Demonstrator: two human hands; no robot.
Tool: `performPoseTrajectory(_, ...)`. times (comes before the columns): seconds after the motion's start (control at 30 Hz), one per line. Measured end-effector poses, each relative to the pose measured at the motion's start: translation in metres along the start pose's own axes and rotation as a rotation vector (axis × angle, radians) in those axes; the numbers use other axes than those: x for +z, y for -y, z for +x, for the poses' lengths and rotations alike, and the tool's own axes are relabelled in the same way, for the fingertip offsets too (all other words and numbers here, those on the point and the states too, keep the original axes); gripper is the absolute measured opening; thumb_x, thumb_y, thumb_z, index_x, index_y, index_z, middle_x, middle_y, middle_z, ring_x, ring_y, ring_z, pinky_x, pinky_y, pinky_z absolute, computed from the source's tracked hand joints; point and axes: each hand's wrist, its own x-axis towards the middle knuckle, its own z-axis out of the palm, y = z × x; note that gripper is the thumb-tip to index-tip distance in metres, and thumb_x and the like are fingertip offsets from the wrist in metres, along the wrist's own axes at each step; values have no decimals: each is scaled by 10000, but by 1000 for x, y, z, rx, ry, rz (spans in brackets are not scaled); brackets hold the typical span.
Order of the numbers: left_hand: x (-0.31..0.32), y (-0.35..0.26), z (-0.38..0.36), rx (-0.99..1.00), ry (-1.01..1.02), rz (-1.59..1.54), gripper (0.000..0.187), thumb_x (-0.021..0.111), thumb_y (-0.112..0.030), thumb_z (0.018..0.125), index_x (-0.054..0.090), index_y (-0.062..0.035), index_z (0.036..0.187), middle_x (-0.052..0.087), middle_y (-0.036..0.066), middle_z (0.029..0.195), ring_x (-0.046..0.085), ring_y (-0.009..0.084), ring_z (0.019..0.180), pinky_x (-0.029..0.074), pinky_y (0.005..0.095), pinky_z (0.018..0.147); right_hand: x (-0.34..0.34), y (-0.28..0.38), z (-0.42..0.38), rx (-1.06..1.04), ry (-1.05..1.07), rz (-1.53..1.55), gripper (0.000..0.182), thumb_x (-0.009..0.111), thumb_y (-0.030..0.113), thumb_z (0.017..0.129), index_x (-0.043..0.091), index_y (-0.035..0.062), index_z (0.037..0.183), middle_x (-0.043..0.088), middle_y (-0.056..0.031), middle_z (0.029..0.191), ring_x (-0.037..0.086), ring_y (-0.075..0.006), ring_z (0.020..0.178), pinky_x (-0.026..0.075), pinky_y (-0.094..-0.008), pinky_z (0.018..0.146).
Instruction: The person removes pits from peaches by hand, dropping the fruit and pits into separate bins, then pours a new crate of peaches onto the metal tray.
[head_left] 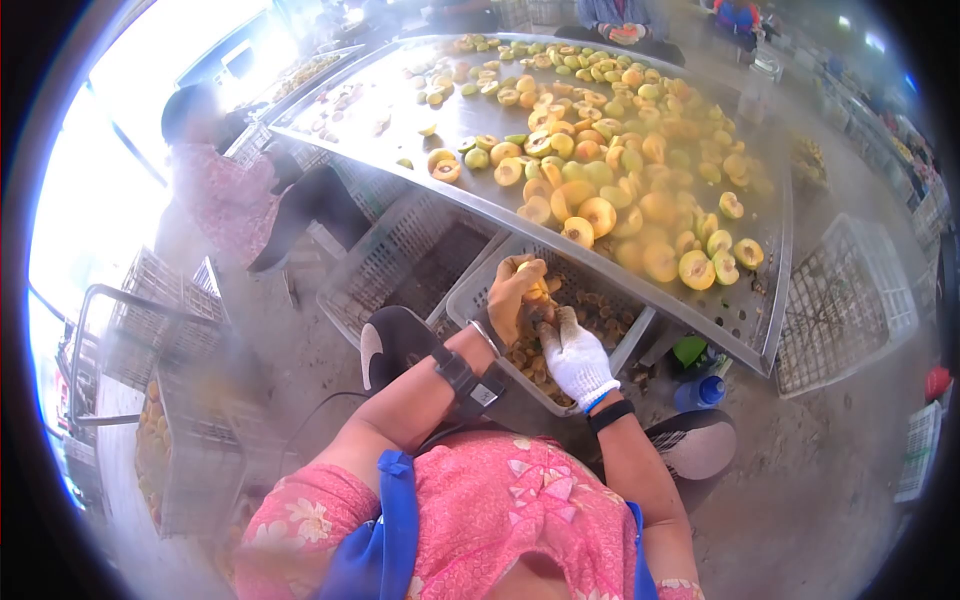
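Observation:
My bare left hand [508, 298] is closed around a yellow peach half [538, 290], held above a grey plastic crate [625, 350]. My right hand [576, 360], in a white knitted glove with a dirty thumb and fingers, is closed close beneath the fruit. Whatever its fingertips grip is too small and hidden to name. Many brown pits and scraps [540, 375] lie in the crate under both hands. Beyond it, a metal table [480, 205] bears a large heap of halved peaches [600, 140], yellow inside with green to orange skins.
To the left of my crate stands another plastic crate [345, 290]. A blue bottle [702, 392] and a green leaf-like thing [689, 349] are by my right knee. A white crate [845, 310] stands at the table's right. One person [225, 200] sits at the left, another [625, 20] across the table.

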Motion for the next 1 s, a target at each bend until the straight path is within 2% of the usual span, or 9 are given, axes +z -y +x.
performPoseTrajectory(0.3, -7, 20, 0, 79, -136, 86, 325, 595, -232, 986, 414, -137, 1239, 600, 112, 1117, 670, 234, 880, 568, 289, 535, 8, -9, 1, 7, 91, -77, 461, 469, 410, 984, 522, 18, 1220, 680, -266, 921, 656, -455, 887, 516, -547, 777)
performPoseTrajectory(0.6, -24, 40, 6, 154, -143, 64, 366, 563, -233, 998, 396, -129, 1307, 569, 105, 1140, 662, 251, 1009, 587, 330, 699, 5, -3, 2, 78, 157, -143, 465, 462, 427, 975, 518, 34, 1216, 684, -256, 977, 653, -458, 927, 512, -550, 805)
performPoseTrajectory(0.8, -26, 44, 9, 191, -196, 104, 349, 558, -209, 993, 416, -113, 1296, 571, 103, 1122, 664, 263, 1040, 588, 339, 709, 10, -5, 1, 42, 102, -177, 396, 522, 377, 968, 544, 49, 1188, 676, -272, 875, 662, -440, 864, 532, -534, 741)
performPoseTrajectory(0.83, -21, 46, 10, 201, -235, 87, 304, 558, -195, 989, 449, -102, 1258, 583, 111, 1097, 682, 265, 994, 588, 342, 709, 8, -3, 0, 61, 112, -205, 371, 522, 339, 971, 555, 30, 1174, 674, -281, 900, 669, -433, 861, 541, -519, 726)
performPoseTrajectory(0.87, -21, 49, 10, 228, -216, 57, 280, 573, -184, 981, 473, -94, 1226, 600, 104, 1058, 694, 250, 936, 586, 334, 712, 11, -1, 1, 41, 143, -226, 346, 523, 300, 973, 565, 12, 1160, 673, -290, 925, 675, -427, 858, 549, -504, 710)
performPoseTrajectory(0.9, -24, 52, 11, 284, -223, 29, 256, 589, -174, 972, 497, -86, 1194, 618, 97, 1019, 705, 236, 878, 584, 327, 714, 41, -48, 6, -286, 67, -348, 296, 512, 198, 974, 583, -30, 1149, 659, -303, 1027, 678, -431, 859, 560, -479, 675)
performPoseTrajectory(0.93, -25, 59, 18, 431, -276, 122, 270, 604, -154, 963, 495, -82, 1199, 622, 90, 985, 700, 213, 844, 576, 319, 701, 47, -52, 7, -291, 81, -226, 299, 520, 117, 943, 601, -55, 1174, 607, -313, 1198, 661, -436, 963, 569, -455, 732)
performPoseTrajectory(0.97, -23, 62, 21, 398, -288, 25, 278, 613, -139, 959, 495, -77, 1203, 621, 93, 966, 685, 193, 811, 565, 304, 687, 52, -77, 9, -726, -35, -729, 377, 548, 109, 922, 580, -52, 1261, 560, -331, 1277, 611, -451, 1097, 546, -461, 864)
performPoseTrajectory(1.0, -30, 74, 33, 410, -289, 15, 291, 620, -142, 956, 493, -78, 1210, 613, 80, 953, 669, 174, 810, 553, 285, 682, 48, -73, 6, -545, 77, -676, 438, 538, 78, 927, 523, -52, 1344, 507, -350, 1346, 548, -463, 1209, 494, -463, 979)
